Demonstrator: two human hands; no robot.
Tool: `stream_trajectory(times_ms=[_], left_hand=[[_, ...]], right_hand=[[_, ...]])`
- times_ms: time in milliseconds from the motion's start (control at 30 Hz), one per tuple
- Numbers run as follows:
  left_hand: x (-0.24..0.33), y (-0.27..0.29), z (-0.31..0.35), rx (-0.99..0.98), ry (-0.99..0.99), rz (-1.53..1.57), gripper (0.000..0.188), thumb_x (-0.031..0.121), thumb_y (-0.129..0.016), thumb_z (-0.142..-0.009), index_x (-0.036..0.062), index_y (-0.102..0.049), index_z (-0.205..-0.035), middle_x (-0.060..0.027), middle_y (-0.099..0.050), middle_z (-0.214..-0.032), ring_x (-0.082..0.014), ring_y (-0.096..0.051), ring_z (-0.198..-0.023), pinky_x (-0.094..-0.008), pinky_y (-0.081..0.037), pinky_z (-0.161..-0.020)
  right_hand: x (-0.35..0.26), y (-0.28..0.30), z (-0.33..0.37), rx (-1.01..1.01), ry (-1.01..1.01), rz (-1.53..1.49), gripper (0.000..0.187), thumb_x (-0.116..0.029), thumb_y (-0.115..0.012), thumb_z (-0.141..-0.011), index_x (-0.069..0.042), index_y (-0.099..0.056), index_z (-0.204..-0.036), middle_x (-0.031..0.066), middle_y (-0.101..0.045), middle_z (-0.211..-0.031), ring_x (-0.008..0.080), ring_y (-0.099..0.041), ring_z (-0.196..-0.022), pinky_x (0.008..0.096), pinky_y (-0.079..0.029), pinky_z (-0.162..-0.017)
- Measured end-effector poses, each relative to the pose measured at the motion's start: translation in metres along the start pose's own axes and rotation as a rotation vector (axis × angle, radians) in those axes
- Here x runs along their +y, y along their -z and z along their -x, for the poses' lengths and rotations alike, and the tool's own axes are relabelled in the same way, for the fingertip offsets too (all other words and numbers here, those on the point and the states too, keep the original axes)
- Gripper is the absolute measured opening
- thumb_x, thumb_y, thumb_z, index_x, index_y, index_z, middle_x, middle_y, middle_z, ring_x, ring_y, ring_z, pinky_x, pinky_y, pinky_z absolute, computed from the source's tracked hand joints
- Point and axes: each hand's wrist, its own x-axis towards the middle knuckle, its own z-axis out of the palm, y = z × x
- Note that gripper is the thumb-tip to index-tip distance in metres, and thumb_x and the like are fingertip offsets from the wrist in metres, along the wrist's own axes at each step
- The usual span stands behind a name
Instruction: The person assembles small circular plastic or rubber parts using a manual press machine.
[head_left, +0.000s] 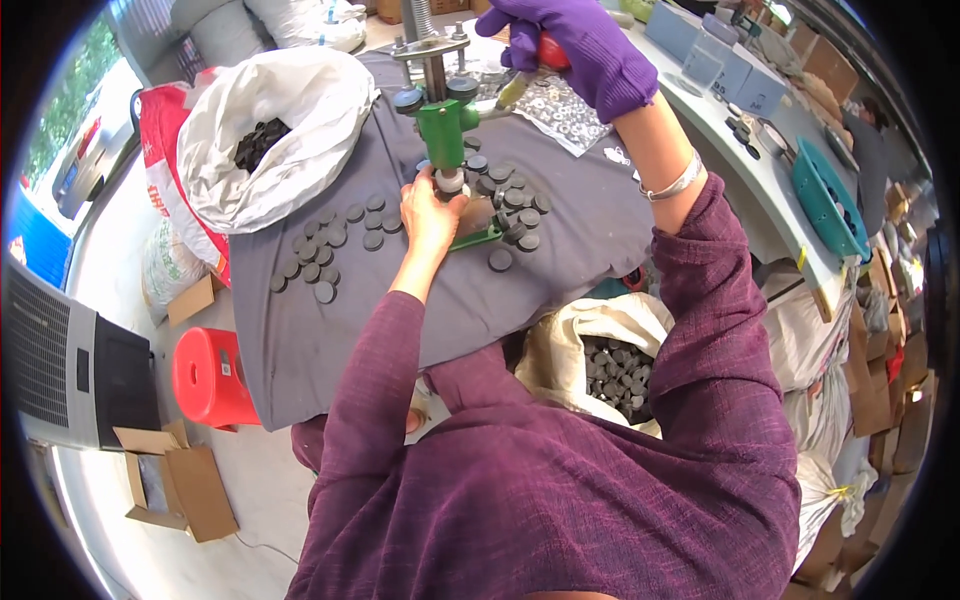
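A green hand press (441,135) stands on the grey cloth of the table, with a threaded metal shaft and a coiled spring above it. My left hand (428,218) is bare and closed at the foot of the press, fingertips right under its pale tip; whatever they pinch is hidden. Up at the right, my right hand (600,62) wears a purple knitted glove and is wrapped round the press lever at its red knob (553,52). Dark round discs lie about the press: a loose group (325,240) to its left and a denser heap (516,200) to its right.
At the left a white sack (330,170) holds dark pieces. A clear bag of small metal rings (560,115) lies behind the press. Below the table edge is a cream sack (555,350) full of discs; a red stool (205,375) stands left, a teal basket (815,200) right.
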Motion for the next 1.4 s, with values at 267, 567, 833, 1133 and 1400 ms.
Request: stream_trajectory(times_ms=[267, 567, 833, 1133, 1400], left_hand=[[-0.022, 0.032, 0.012, -0.071, 0.262, 0.703, 0.079, -0.006, -0.071, -0.071, -0.0028, -0.033, -0.139, -0.0077, -0.064, -0.098, -0.0132, -0.060, -0.087, -0.0281, -0.050, -0.079], [-0.029, 0.064, 0.030, -0.409, 0.465, 1.385, 0.070, -0.004, -0.064, -0.079, -0.0043, -0.028, -0.139, -0.0217, -0.062, -0.103, -0.0291, -0.065, -0.084, -0.0305, -0.053, -0.064], [-0.028, 0.060, 0.039, -0.492, 0.431, 1.487, 0.064, -0.006, -0.064, -0.077, -0.0027, -0.037, -0.135, -0.0200, -0.062, -0.108, -0.0308, -0.064, -0.085, -0.0305, -0.052, -0.066], [-0.037, 0.065, 0.039, -0.479, 0.412, 1.496, 0.063, -0.008, -0.063, -0.073, -0.0018, -0.041, -0.132, -0.0179, -0.062, -0.110, -0.0300, -0.062, -0.088, -0.0308, -0.050, -0.069], [0.001, 0.083, 0.042, -0.463, 0.365, 1.596, 0.061, -0.003, -0.063, -0.074, -0.0020, -0.042, -0.132, -0.0226, -0.059, -0.110, -0.0275, -0.060, -0.081, -0.0295, -0.049, -0.065]], right_hand=[[0.005, 0.004, -0.007, -0.031, -0.002, -0.081, 0.033, -0.017, -0.054, -0.092, 0.009, -0.059, -0.112, 0.0088, -0.064, -0.072, 0.0138, -0.052, -0.045, 0.0250, -0.041, -0.044], [0.014, 0.010, -0.010, -0.040, 0.042, -0.118, 0.033, -0.017, -0.054, -0.092, 0.008, -0.059, -0.114, 0.0109, -0.066, -0.075, 0.0155, -0.055, -0.047, 0.0267, -0.044, -0.044], [0.009, 0.009, -0.011, -0.034, -0.014, -0.023, 0.029, -0.017, -0.054, -0.093, 0.006, -0.063, -0.108, 0.0130, -0.066, -0.075, 0.0160, -0.055, -0.047, 0.0272, -0.045, -0.044], [0.014, 0.004, -0.008, -0.032, 0.043, -0.152, 0.028, -0.014, -0.053, -0.093, 0.009, -0.061, -0.108, 0.0138, -0.066, -0.074, 0.0154, -0.053, -0.047, 0.0275, -0.046, -0.045], [0.021, 0.016, -0.010, -0.369, 0.268, -0.363, 0.030, -0.013, -0.054, -0.092, 0.010, -0.059, -0.111, 0.0117, -0.066, -0.075, 0.0138, -0.052, -0.047, 0.0270, -0.046, -0.045]])
